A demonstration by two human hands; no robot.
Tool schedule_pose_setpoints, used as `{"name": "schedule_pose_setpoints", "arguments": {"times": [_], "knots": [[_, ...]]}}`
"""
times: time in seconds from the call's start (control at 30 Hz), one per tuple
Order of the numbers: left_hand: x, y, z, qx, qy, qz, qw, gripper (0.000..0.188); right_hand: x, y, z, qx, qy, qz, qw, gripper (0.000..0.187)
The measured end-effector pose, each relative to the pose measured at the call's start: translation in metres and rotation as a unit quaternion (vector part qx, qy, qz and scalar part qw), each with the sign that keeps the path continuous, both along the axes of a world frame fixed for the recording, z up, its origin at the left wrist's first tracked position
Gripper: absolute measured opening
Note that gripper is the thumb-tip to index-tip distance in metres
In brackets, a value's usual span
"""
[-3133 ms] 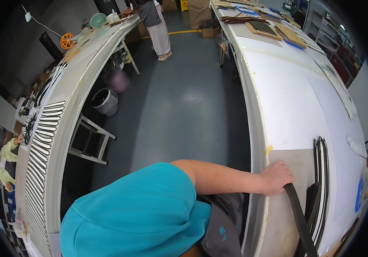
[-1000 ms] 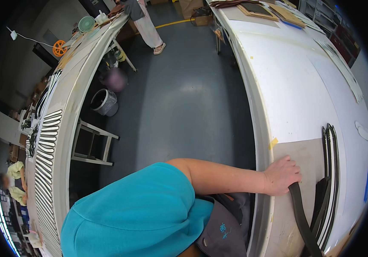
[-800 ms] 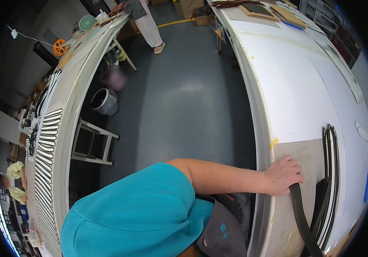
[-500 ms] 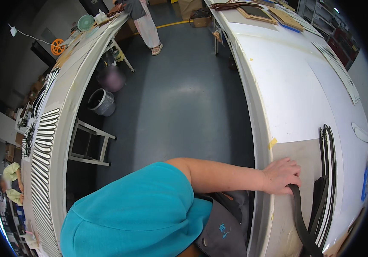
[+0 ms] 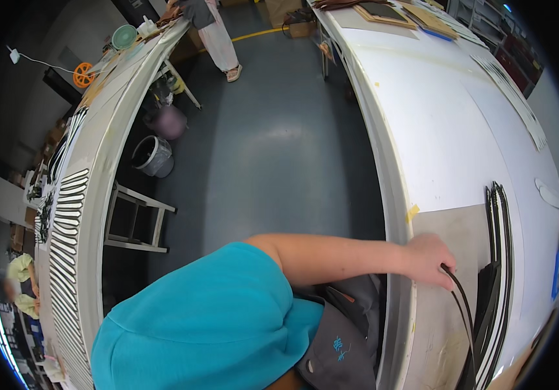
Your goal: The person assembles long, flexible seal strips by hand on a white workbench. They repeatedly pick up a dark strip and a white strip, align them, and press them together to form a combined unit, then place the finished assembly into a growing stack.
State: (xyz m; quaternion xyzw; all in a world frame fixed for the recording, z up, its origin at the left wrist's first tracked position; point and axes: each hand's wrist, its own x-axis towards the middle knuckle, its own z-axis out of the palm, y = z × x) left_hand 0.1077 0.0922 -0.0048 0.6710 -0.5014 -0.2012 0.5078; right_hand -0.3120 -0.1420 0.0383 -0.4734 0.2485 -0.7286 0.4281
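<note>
My left hand [image 5: 428, 261] reaches across to the right-hand table, its forearm bare below a teal sleeve. Its thumb and fingers are pinched on the end of a narrow dark strap [image 5: 467, 305]. The strap curves down from the fingertips toward the lower edge, seen nearly edge-on, with a thin second line beside it. Just right of the hand lies a bundle of long black and white strips [image 5: 499, 273], with wider black straps [image 5: 485, 296] lying along its near side. Beneath the hand is a grey-beige sheet [image 5: 452, 231]. My right hand is out of view.
The right table [image 5: 416, 130] carries pale strips [image 5: 510, 101] and boards [image 5: 387, 14] farther off. On the left table, many black-edged strips [image 5: 65, 240] lie in a row. A bin [image 5: 154, 156] and metal stand [image 5: 138, 218] are below. Another person [image 5: 218, 39] stands at the far end.
My left hand has turned and its fingers have curled inward. The strap end has lifted and twisted from its broad face to its narrow edge.
</note>
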Motion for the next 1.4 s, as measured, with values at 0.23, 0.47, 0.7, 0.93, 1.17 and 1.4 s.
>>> {"name": "schedule_pose_setpoints", "arguments": {"times": [0.23, 0.47, 0.7, 0.93, 1.17, 1.4], "knots": [[0.068, 0.009, 0.043, 0.091, 0.177, -0.122, 0.972, 0.035, -0.006, 0.041, 0.007, 0.079, -0.066, 0.146, 0.984, 0.016], [0.159, 0.056, 0.090, 0.067, 0.190, 0.050, 0.978, 0.019, -0.030, 0.061, 0.001, 0.129, -0.088, 0.274, 0.949, 0.015], [0.189, 0.022, 0.063, 0.138, -0.161, 0.183, 0.960, 0.023, 0.031, 0.103, -0.026, 0.208, 0.201, 0.195, 0.937, 0.013], [0.043, -0.014, 0.030, -0.065, -0.302, -0.021, 0.951, 0.033, 0.043, 0.128, 0.001, 0.260, 0.472, 0.028, 0.842, 0.016], [-0.081, -0.030, 0.015, -0.025, -0.277, -0.208, 0.938, 0.032, 0.057, 0.126, -0.010, 0.083, 0.586, -0.007, 0.806, 0.018], [-0.073, -0.044, 0.014, -0.011, -0.302, -0.231, 0.925, 0.033, 0.040, 0.157, -0.016, -0.036, 0.640, -0.011, 0.767, 0.034]]}}
